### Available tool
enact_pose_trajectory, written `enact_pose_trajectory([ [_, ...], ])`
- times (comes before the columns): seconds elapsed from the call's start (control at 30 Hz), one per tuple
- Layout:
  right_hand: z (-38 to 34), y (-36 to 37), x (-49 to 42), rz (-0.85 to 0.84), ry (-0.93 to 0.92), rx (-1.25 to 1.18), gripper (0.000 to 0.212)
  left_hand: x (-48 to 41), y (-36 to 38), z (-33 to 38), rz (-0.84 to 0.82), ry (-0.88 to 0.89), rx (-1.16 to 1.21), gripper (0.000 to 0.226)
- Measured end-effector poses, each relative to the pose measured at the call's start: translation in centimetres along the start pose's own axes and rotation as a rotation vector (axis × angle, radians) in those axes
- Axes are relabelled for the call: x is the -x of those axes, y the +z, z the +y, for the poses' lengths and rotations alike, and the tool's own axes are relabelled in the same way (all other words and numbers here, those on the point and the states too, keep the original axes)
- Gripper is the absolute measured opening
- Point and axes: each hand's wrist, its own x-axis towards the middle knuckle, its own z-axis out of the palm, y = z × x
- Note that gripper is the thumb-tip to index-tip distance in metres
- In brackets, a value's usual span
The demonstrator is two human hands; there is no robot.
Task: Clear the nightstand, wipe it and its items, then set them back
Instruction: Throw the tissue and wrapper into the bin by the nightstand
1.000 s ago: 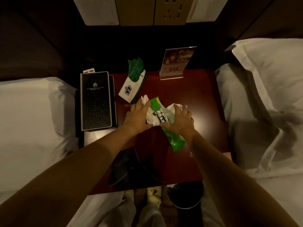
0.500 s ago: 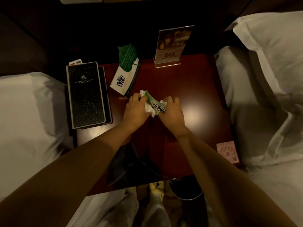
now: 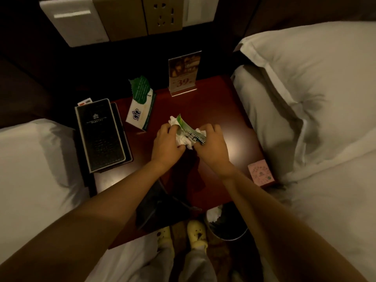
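The dark red worktop (image 3: pixel 219 110) fills mid-frame, the black folder (image 3: pixel 100 135) at its left edge; at centre the left hand (image 3: pixel 165 144) pinches a white tissue (image 3: pixel 182 137) around the green packet (image 3: pixel 193 134) gripped by the right hand (image 3: pixel 211 147), likely wiping it

The worktop (image 3: pixel 230 123) was glossy red-brown lacquered wood, catching lamp glare. The folder (image 3: pixel 100 135) looked like pebbled black leather, the sign holder (image 3: pixel 184 73) clear shiny plastic, the wipe (image 3: pixel 182 137) crumpled white, its wrapper (image 3: pixel 195 135) slick green plastic.
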Motion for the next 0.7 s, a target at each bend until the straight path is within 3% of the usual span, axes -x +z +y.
enact_pose_trajectory([
  [0.4, 10.7, -6.1, 12.4, 0.001, 0.243, -0.148, 0.047, 12.4, 8.6, 7.8, -0.157, -0.051, 0.281, 0.051],
  [0.7, 22.0, -5.3, 22.7, -0.094, 0.465, -0.121, 0.046, 21.2, 20.2, 9.1, -0.369, -0.248, 0.249, 0.055],
])
